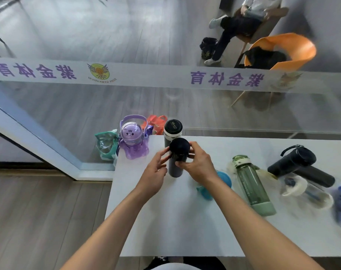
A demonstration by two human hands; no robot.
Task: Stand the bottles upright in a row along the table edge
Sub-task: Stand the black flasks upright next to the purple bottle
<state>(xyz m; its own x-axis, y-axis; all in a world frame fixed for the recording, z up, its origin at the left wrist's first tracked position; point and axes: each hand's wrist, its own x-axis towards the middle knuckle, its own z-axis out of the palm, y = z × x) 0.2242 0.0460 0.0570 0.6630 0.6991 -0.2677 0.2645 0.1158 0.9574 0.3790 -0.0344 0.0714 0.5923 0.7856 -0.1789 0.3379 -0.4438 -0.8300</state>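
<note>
Currently we've got both hands on the dark flask (176, 162), upright near the table (185, 230) far edge: left hand (153, 172) fingers touching its side, right hand (198, 162) wrapped round it. White-banded flask (173, 131) and purple bottle (132, 140) stand just behind; green bottle (252, 185) and black bottle (300, 165) lie flat to the right.

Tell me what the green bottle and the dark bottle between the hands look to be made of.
Green bottle: looks like translucent tinted plastic, since the table shows through it; its pale base may be a matte rubbery sleeve. Dark bottle: opaque with a matte finish and dull sheen, possibly coated metal, though plastic can't be ruled out.
</note>
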